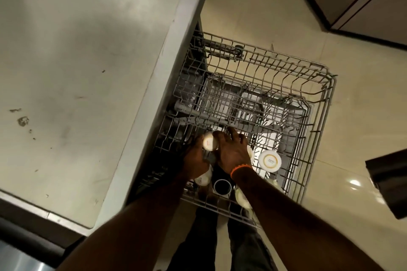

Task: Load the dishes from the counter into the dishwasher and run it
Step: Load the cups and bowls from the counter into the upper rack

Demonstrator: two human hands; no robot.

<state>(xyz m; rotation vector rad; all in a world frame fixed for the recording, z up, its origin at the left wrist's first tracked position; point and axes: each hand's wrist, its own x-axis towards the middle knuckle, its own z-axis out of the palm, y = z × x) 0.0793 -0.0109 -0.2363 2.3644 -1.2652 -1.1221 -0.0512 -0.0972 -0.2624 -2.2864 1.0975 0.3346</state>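
left hand point(195, 157) gripping white cup point(210, 141) over rack point(317, 103), right hand point(233, 149) beside

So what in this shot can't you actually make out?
Head view only:
- Cup under the right hand: hidden but for a white edge.
- White cup at the left hand: blurred, its red print unreadable.
- Cup below the left wrist: mostly covered.
- Lower level beneath the upper rack: dark, crossed by wires.
- Dark object at the right edge: cut off, unidentifiable.

white cup point(208, 141): upside down, upper rack point(317, 103) | rack: pulled out, grey wire
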